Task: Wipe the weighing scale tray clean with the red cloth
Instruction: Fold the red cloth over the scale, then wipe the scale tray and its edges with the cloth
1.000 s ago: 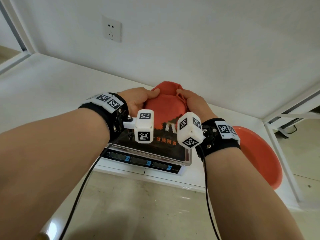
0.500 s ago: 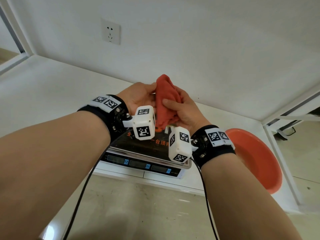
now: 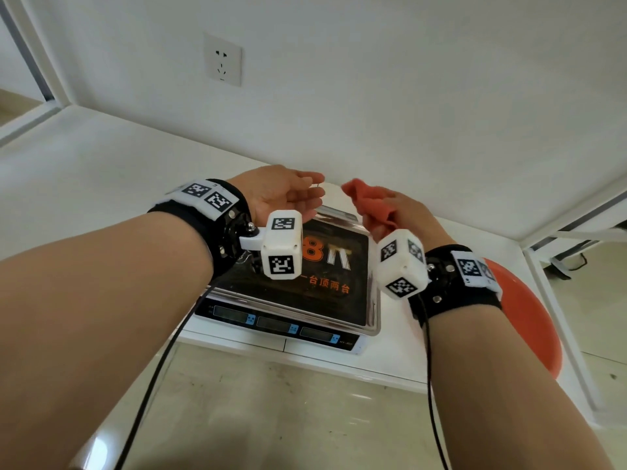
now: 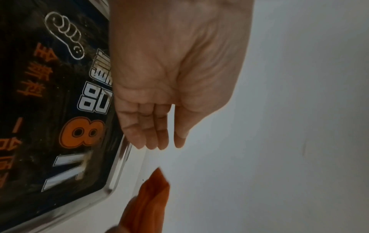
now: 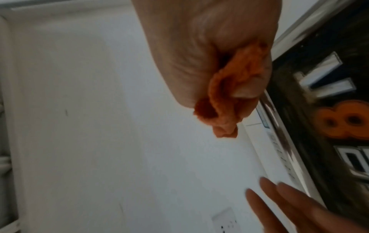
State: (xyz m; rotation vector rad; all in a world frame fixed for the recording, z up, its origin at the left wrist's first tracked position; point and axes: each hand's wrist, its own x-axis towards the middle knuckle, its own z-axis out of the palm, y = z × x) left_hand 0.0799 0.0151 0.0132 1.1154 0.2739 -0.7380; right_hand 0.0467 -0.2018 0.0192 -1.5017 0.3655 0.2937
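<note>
The weighing scale's steel tray [image 3: 373, 300] carries a dark printed film with orange characters and sits on the white counter. Its rim also shows in the left wrist view [image 4: 117, 167] and the right wrist view [image 5: 283, 130]. The bunched red cloth [image 3: 371, 203] is gripped in my right hand [image 3: 390, 212] above the tray's far right corner, and my fingers curl round it [image 5: 229, 97]. My left hand [image 3: 291, 198] hovers over the tray's far left part with straight fingers [image 4: 151, 135] and holds nothing. A small gap separates the two hands.
The scale's display panel [image 3: 274, 322] faces me at the counter's front edge. An orange-red basin [image 3: 529, 317] sits right of the scale, behind my right wrist. A wall socket [image 3: 222, 59] is on the white wall behind. A window frame runs along the right.
Both hands held the cloth together over the tray. My left hand has let go and moved left; my right hand has drawn the bunched cloth to the right.
</note>
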